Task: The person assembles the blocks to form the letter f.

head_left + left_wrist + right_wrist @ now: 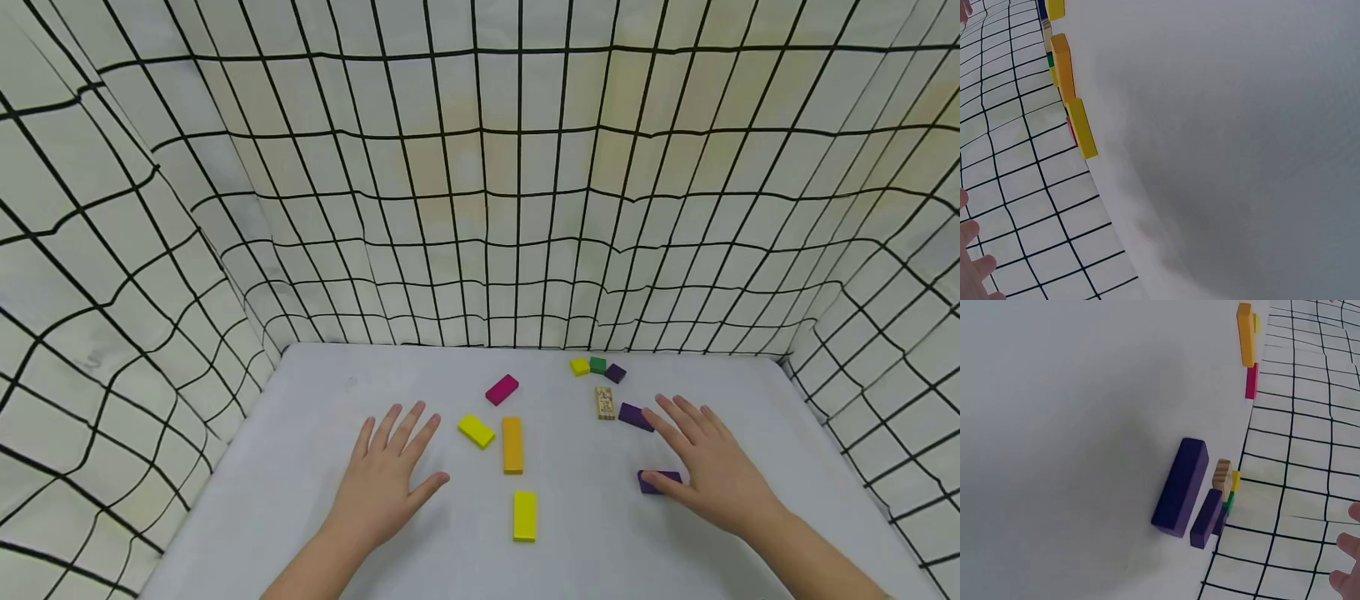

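My left hand point(386, 487) hovers over the left part of the white table with its fingers spread, holding nothing. Nearest to it is a yellow block point(476, 431), just right of the fingertips. On the right, my right hand point(712, 467) is held out flat with fingers extended, also holding nothing. In the head view its thumb overlaps a purple block point(651, 483), and its index finger overlaps another purple block point(635, 417). The right wrist view shows the nearer purple block point(1181, 486) lying on the table, apart from the fingers point(1347, 544).
Between the hands lie an orange block point(512, 446), a second yellow block point(525, 517) and a magenta block point(502, 389). Farther back are a patterned wooden block point(604, 403) and small yellow point(580, 367), green point(597, 365) and purple point(615, 372) blocks. Black-gridded walls point(517, 208) enclose the table point(300, 400).
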Available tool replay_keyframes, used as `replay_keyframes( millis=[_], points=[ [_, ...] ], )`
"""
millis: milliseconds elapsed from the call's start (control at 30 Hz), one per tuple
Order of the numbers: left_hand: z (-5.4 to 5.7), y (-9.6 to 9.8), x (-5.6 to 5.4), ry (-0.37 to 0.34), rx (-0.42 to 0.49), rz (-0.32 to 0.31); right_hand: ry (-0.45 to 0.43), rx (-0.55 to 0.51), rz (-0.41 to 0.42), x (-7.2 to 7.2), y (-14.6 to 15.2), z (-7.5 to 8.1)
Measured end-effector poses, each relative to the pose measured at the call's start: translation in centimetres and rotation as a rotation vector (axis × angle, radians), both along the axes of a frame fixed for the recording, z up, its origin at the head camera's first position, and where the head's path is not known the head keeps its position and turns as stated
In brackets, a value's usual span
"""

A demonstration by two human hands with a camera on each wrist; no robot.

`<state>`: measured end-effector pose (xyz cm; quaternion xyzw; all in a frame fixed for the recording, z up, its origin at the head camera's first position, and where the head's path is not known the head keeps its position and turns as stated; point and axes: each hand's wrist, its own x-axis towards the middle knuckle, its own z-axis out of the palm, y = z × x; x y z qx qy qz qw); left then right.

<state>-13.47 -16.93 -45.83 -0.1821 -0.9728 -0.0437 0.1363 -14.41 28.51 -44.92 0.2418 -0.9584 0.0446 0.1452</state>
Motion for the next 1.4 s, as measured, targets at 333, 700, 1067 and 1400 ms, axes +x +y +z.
replay_keyframes(
  millis=[333, 700, 1067, 1400],
  points=[
    [-0.6, 0.6, 0.5, -0.052, 0.097, -0.041, -0.180, -0.178, 0.008, 0.1, -2.5, -1.5],
    [-1.6, 1.8, 0.9, -0.189, 0.145, -0.059, -0.325, -0.282, -0.023, 0.3, -5.1, -2.8],
    [-2.0, 3.1, 0.8, -0.357, 0.202, -0.064, -0.482, -0.352, -0.052, 0.4, -6.9, -3.3],
    [-2.4, 4.5, 1.3, -0.545, 0.277, -0.093, -0.645, -0.360, -0.028, -0.5, -9.1, -3.4]
  ],
)
